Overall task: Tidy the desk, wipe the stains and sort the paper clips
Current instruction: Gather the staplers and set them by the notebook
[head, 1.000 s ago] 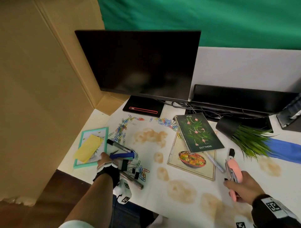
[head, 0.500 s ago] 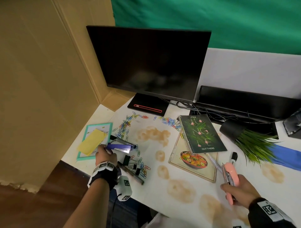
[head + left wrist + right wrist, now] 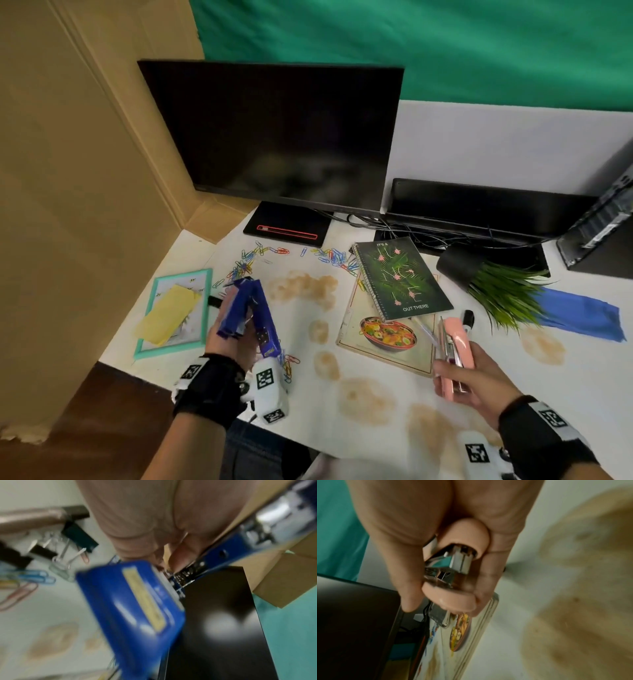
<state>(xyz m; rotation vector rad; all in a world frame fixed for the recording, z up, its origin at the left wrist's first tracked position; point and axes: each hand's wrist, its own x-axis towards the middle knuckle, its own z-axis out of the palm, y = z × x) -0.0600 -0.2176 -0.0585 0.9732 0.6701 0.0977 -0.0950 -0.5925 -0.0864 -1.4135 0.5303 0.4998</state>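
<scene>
My left hand grips a blue stapler that hangs open in a V above the desk; the left wrist view shows the blue stapler blurred under my fingers. My right hand holds a pink stapler upright near the desk's front right; the pink stapler is wrapped by my right hand. Coloured paper clips lie scattered in front of the monitor. Brown stains dot the white desk.
A black monitor stands at the back. A green notebook lies on a food-print book. A tipped plant pot, blue cloth, teal frame with yellow paper, black marker and binder clips lie around.
My left hand has lifted the blue stapler off the desk, and it now hangs open. My right hand keeps the pink stapler and has shifted slightly toward me.
</scene>
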